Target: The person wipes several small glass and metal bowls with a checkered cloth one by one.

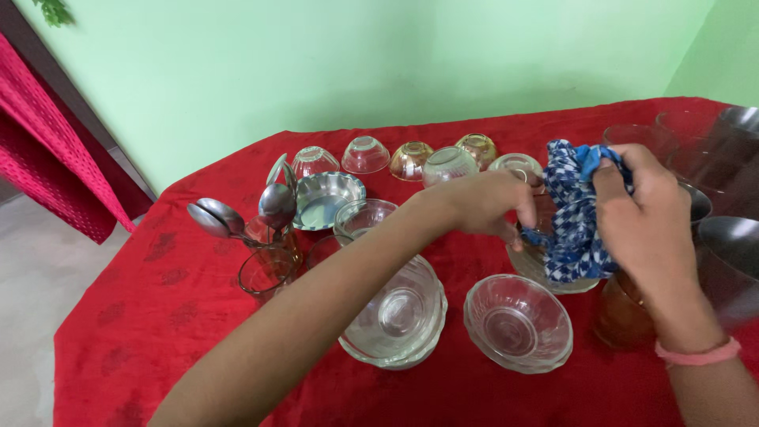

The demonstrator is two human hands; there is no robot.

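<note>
**Cloth bunched between two hands, over a glass bowl**

Both hands meet at the right of the red table (pixel 158 316), at about two o'clock from its middle. The right hand (pixel 644 217) is closed on the top of a blue-and-white checked cloth (pixel 573 213), fingers curled over the bunched upper end. The cloth hangs long-ways, top to bottom, from twelve down to six o'clock. The left hand (pixel 490 204) comes in from nine o'clock, arm lying across the table, and its fingers pinch at the cloth's lower left edge; whether they also grip the glass beneath I cannot tell. Directly under the cloth, at its six o'clock, sits a clear glass bowl (pixel 545 273), mostly hidden. The right hand is the nearer to the cloth's bulk.

Nearby stand stacked glass bowls (pixel 399 316), another clear bowl (pixel 518 320), an amber tumbler (pixel 624 316) and spoons in a glass (pixel 269 213).
</note>
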